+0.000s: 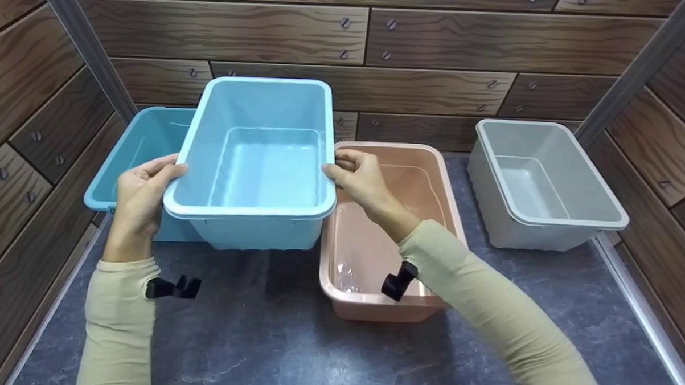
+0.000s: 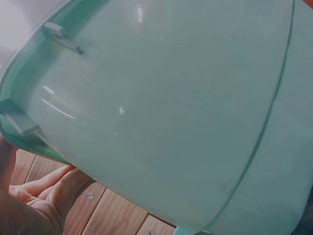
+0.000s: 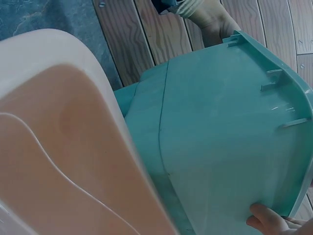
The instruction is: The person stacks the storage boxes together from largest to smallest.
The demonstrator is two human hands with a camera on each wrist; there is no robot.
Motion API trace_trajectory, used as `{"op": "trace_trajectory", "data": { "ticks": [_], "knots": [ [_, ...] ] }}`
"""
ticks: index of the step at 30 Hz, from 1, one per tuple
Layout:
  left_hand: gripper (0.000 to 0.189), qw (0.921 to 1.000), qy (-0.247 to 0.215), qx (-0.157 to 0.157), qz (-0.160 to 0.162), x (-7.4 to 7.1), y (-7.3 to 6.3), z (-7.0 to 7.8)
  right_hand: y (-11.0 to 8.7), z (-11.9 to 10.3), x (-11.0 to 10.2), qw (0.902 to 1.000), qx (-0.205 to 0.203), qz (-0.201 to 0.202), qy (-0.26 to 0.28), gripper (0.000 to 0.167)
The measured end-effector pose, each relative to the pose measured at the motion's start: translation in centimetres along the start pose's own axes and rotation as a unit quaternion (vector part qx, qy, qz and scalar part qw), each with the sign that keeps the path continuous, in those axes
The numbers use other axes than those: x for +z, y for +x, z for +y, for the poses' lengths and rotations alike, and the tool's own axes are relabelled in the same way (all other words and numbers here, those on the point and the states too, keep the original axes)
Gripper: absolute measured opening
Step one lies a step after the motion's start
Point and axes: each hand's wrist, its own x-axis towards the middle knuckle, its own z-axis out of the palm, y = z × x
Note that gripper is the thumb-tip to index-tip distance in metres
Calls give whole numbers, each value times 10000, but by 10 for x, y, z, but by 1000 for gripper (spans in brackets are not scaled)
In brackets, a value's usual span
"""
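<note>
Both hands hold a light blue plastic bin (image 1: 259,233) by its side rims, raised over the table with its open top facing the head camera; nothing lies inside. My left hand (image 1: 139,195) grips the left rim, thumb on top. At the right rim, my right hand (image 1: 364,179) pinches the edge, thumb above and fingers curled below. The bin's outer wall (image 2: 171,107) fills most of the left wrist view, and the same wall (image 3: 225,117) shows from the other side in the right wrist view. Behind it, a darker blue bin (image 1: 106,178) is partly hidden.
A copper-pink bin (image 1: 381,310) stands on the dark table (image 1: 246,337) under my right forearm, with a small clear shiny piece (image 1: 346,277) inside. Further right is a grey bin (image 1: 498,218). Wood-patterned walls (image 1: 302,34) and metal posts (image 1: 88,41) enclose the table.
</note>
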Motion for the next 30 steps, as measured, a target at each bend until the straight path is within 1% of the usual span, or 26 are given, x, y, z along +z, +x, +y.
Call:
{"op": "trace_trajectory", "data": {
  "ticks": [5, 11, 15, 23, 25, 30],
  "knots": [
    [41, 10000, -69, -17, 34, 0, -1, 2, -1, -1, 1, 10000, -34, -9, -21, 38],
    [45, 10000, -13, 51, -56, -2, -2, 4, -4, -5, 2, 10000, -81, -23, -15, 38],
    [44, 10000, -91, 33, -5, -3, -3, 7, -6, -8, 2, 9999, -130, -70, 21, 39],
    [46, 9999, -48, 113, 40, -3, -6, 10, -8, -12, 3, 9998, -180, -71, 70, 37],
    [43, 9999, -71, 112, 45, -3, -7, 11, -8, -12, 3, 9997, -192, -71, 93, 37],
    [26, 9997, -237, 99, 41, -4, -8, 14, -8, -12, 2, 9997, -234, -75, 93, 38]
  ]
}}
